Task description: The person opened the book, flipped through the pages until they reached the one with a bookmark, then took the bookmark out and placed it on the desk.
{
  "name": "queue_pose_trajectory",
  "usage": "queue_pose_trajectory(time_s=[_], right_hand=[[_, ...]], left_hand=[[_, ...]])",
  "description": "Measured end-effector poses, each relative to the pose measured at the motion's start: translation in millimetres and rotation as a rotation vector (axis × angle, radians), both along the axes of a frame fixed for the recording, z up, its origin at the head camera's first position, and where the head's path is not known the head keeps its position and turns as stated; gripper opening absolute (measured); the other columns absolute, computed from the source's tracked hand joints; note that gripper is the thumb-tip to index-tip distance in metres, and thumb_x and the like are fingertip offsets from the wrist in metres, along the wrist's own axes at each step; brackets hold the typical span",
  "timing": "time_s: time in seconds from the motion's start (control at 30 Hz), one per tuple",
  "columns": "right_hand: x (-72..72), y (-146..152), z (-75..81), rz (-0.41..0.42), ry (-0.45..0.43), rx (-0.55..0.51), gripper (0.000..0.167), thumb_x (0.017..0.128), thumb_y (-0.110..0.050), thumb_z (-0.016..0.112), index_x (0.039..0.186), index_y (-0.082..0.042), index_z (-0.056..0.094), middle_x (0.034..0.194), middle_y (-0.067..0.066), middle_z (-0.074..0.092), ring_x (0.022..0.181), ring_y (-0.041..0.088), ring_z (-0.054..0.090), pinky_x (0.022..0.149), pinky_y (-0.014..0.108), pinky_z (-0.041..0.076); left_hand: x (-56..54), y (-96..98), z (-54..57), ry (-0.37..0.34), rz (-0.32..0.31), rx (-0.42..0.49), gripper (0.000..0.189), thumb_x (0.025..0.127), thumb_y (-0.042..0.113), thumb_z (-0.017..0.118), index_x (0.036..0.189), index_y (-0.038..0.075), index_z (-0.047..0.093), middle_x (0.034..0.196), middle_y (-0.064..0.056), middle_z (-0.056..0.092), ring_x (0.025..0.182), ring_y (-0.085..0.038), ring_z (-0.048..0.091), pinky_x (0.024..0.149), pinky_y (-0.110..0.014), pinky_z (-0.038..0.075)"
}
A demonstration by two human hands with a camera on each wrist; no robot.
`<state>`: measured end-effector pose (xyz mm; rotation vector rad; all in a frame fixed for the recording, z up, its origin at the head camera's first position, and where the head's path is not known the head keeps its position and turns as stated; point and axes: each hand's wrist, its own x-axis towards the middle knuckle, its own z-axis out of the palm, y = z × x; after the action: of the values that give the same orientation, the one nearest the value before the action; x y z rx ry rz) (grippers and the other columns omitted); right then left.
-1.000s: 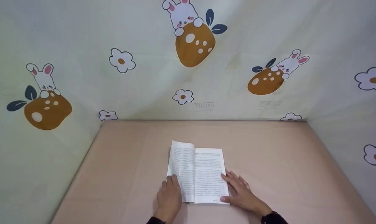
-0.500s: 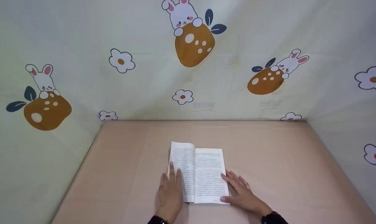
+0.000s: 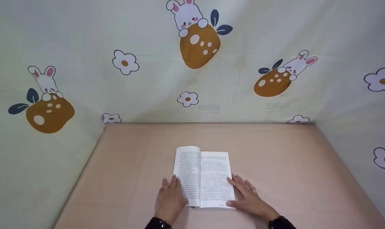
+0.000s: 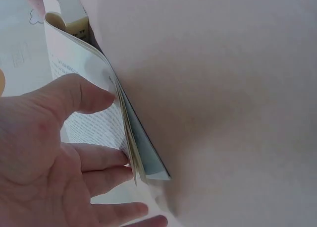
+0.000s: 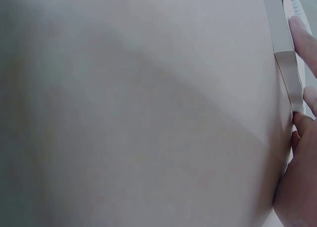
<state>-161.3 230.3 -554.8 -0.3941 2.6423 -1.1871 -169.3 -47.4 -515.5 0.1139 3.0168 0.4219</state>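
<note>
An open paperback book (image 3: 216, 178) with printed pages lies near the middle of the table. Its left-hand pages (image 3: 188, 168) bulge up in a curve near the spine, and the left wrist view shows a few leaves standing a little apart from the cover (image 4: 146, 147). My left hand (image 3: 171, 197) rests along the lower left edge, fingers extended and thumb on the page by the bottom corner. On the opposite side, my right hand (image 3: 250, 197) presses the lower right margin with thumb and index finger, while the other fingers lie along the thick page block (image 5: 290, 81).
The pink-beige tabletop (image 3: 132, 159) spreads around the book. Behind it and at both sides hang pale cloth walls (image 3: 154, 86) printed with rabbits, orange fruit and flowers. Dark sleeves (image 3: 281, 222) cover both wrists.
The left hand has uncurled from the page edge, swept over the left page and slid back to its lower left edge. The raised left leaf has settled lower. The right hand stays put.
</note>
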Motion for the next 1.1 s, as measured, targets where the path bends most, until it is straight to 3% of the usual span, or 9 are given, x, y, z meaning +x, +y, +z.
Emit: queue_pose_trajectory(time_s=[0.07, 0.2, 0.3, 0.43, 0.53, 0.73, 0.97, 1.1], right_hand=[[0.3, 0, 0.5, 0.001, 0.004, -0.001, 0.083, 0.078, -0.041, 0.07, 0.145, -0.012, 0.033, 0.154, 0.018, 0.018, 0.142, 0.04, 0.006, 0.108, 0.056, -0.004], [1.2, 0, 1.7, -0.005, -0.017, -0.02, 0.082, 0.078, -0.041, 0.07, 0.145, -0.014, 0.032, 0.155, 0.017, 0.016, 0.142, 0.039, 0.004, 0.108, 0.055, -0.007], [1.8, 1, 1.9, -0.007, -0.033, -0.029, 0.082, 0.078, -0.04, 0.07, 0.146, -0.015, 0.031, 0.155, 0.017, 0.015, 0.142, 0.039, 0.003, 0.108, 0.055, -0.008], [1.9, 1, 0.9, -0.002, -0.028, -0.022, 0.082, 0.079, -0.04, 0.07, 0.146, -0.014, 0.031, 0.155, 0.017, 0.015, 0.142, 0.039, 0.004, 0.109, 0.054, -0.006], [1.7, 1, 0.9, -0.003, -0.024, -0.022, 0.082, 0.079, -0.04, 0.07, 0.146, -0.014, 0.031, 0.155, 0.018, 0.016, 0.142, 0.04, 0.004, 0.109, 0.054, -0.005], [1.6, 0, 1.5, 0.0, -0.008, -0.019, 0.082, 0.078, -0.04, 0.071, 0.145, -0.012, 0.033, 0.154, 0.019, 0.018, 0.142, 0.04, 0.006, 0.109, 0.054, -0.005], [0.9, -1, 2.4, -0.003, -0.017, -0.013, 0.081, 0.078, -0.04, 0.07, 0.145, -0.013, 0.033, 0.154, 0.018, 0.017, 0.142, 0.04, 0.005, 0.109, 0.054, -0.005], [0.8, 0, 1.4, 0.001, -0.012, -0.027, 0.081, 0.078, -0.039, 0.071, 0.145, -0.013, 0.033, 0.154, 0.019, 0.017, 0.142, 0.04, 0.005, 0.109, 0.055, -0.006]], left_hand=[[0.2, 0.1, 0.2, 0.009, -0.024, 0.016, 0.066, 0.073, 0.013, 0.07, 0.13, -0.008, 0.046, 0.142, -0.023, 0.04, 0.132, -0.046, 0.031, 0.103, -0.055, 0.034], [3.0, 3.8, -0.7, 0.093, -0.107, 0.04, 0.05, 0.082, 0.0, 0.058, 0.13, -0.006, 0.047, 0.138, -0.025, 0.044, 0.128, -0.047, 0.037, 0.103, -0.053, 0.036], [5.2, 8.3, -3.3, 0.161, -0.189, 0.016, 0.053, 0.084, -0.01, 0.051, 0.135, 0.001, 0.044, 0.14, -0.02, 0.044, 0.127, -0.045, 0.04, 0.098, -0.051, 0.042], [5.9, 13.6, -7.9, 0.222, -0.296, -0.089, 0.073, 0.078, -0.01, 0.058, 0.142, 0.02, 0.039, 0.147, -0.008, 0.037, 0.126, -0.039, 0.044, 0.087, -0.046, 0.05], [6.3, 15.6, -9.5, 0.242, -0.342, -0.137, 0.076, 0.076, -0.004, 0.064, 0.14, 0.029, 0.041, 0.15, -0.003, 0.034, 0.124, -0.035, 0.046, 0.081, -0.042, 0.053], [9.0, 17.6, -8.5, 0.219, -0.342, -0.127, 0.073, 0.075, -0.001, 0.067, 0.138, 0.027, 0.045, 0.149, -0.003, 0.035, 0.12, -0.035, 0.049, 0.075, -0.041, 0.054], [9.2, 22.2, -4.0, 0.154, -0.304, -0.066, 0.064, 0.08, 0.001, 0.061, 0.138, 0.025, 0.046, 0.149, -0.006, 0.035, 0.115, -0.04, 0.051, 0.071, -0.046, 0.054], [8.0, 23.9, -3.1, 0.159, -0.297, -0.091, 0.048, 0.088, 0.022, 0.057, 0.136, 0.024, 0.049, 0.148, -0.006, 0.037, 0.106, -0.042, 0.055, 0.062, -0.044, 0.055]])
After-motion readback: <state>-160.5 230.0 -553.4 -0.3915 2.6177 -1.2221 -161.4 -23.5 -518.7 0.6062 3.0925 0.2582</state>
